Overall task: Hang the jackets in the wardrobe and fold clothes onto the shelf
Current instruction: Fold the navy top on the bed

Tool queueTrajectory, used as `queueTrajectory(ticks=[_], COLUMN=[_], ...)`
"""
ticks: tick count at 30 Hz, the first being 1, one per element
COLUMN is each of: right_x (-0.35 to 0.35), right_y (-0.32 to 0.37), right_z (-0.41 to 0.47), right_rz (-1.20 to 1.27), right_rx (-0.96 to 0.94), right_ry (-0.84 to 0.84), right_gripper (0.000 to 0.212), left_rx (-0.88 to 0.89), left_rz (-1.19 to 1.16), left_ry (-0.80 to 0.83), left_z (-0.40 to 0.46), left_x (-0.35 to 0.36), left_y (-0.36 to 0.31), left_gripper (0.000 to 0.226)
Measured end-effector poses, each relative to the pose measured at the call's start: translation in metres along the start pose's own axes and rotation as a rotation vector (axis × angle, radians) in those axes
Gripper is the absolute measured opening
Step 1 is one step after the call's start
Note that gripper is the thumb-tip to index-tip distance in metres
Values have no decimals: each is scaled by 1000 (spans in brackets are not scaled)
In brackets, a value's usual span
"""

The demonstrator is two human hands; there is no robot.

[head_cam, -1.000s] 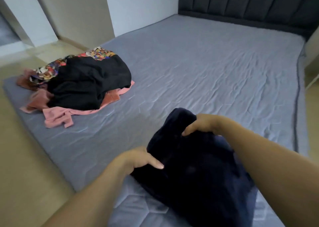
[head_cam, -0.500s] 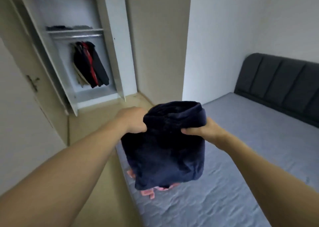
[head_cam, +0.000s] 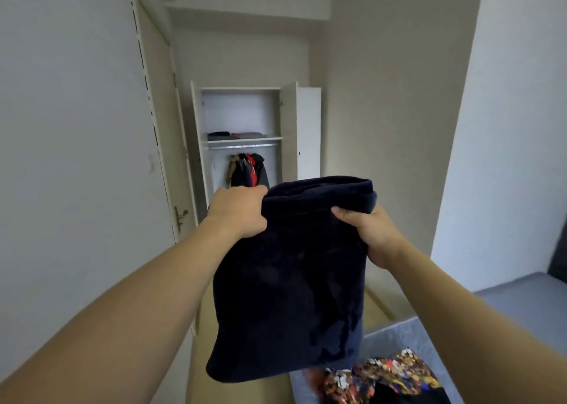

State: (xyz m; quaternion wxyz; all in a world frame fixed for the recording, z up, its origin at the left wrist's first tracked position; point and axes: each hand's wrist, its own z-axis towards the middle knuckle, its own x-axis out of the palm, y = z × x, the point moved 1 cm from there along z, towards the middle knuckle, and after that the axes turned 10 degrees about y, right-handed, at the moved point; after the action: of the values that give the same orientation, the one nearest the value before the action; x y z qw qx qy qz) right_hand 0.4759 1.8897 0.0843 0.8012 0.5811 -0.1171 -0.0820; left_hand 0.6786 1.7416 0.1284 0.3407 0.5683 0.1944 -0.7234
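Open wardrobe [head_cam: 242, 133] ahead, shelf [head_cam: 244, 139] part stacked. Both hands, left [head_cam: 237, 211] and right [head_cam: 369, 233], fingers clenched on folded navy garment [head_cam: 291, 280], held mid-air before wardrobe. Advise: keep fold level, lay beside stack.

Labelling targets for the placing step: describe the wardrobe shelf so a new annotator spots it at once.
Look to the far end of the room, at the white wardrobe with its doors open. The shelf is the single white board across its inside, right above the metal rail where the jackets hang. It alone carries flat folded clothes, dark on the left and grey on the right.
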Motion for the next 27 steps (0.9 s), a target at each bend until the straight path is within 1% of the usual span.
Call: queueTrajectory(ticks=[4,7,14,17,20,24,27], right_x=[11,13,41,58,70,81,83], right_y=[-43,-71,-81,-105,-142,-196,-218], right_z=[101,188,417,505,590,708,803], right_rz=[25,25,35,58,63,51,64], right_rx=[-15,-27,-67,-37,-4,24,49], right_ry=[-18,-26,76,93,89,62,39], right_gripper=[30,34,43,39,34,36,35], left_rx=[-42,-62,-200,-238,-257,-253,-221], left_rz=[54,67,103,129,156,179,180], left_ry=[-38,-41,-104,-114,-113,-90,-89], left_z=[77,144,304,369,439,538,628], left_x=[39,63,83,101,133,187,214], left_y=[56,99,221,278,330,397,446], left_gripper=[22,22,30,20,18,15,17])
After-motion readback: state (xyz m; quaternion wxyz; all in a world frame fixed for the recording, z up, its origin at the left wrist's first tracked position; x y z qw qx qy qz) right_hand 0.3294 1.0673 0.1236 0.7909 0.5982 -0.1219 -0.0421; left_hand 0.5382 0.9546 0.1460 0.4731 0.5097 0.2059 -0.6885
